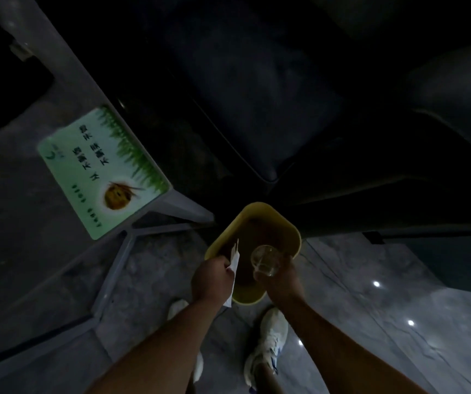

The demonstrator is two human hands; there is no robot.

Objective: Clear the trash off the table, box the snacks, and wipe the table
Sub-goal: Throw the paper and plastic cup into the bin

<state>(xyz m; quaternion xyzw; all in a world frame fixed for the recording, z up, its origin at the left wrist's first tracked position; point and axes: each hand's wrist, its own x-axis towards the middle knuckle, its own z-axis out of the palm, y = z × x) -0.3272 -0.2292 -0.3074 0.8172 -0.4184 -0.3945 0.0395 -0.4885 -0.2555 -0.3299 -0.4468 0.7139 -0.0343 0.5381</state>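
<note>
A yellow trash bin (pixel 274 220) stands on the floor in front of my feet, its inside dark. My left hand (pixel 213 278) is closed around a white paper wrapper with thin sticks (pixel 235 261), held over the bin's left rim. My right hand (pixel 281 280) grips a clear plastic cup (pixel 265 260) over the bin's opening. The cup's mouth faces the camera. The table (pixel 66 89) lies to the left, seen as a grey slab in dim light.
A green card with grass and a round yellow face (pixel 100 172) lies at the table's corner. A dark sofa (pixel 285 95) fills the upper right. Glossy grey marble floor (pixel 399 322) reflects ceiling lights. My white sneakers (pixel 268 342) stand below the bin.
</note>
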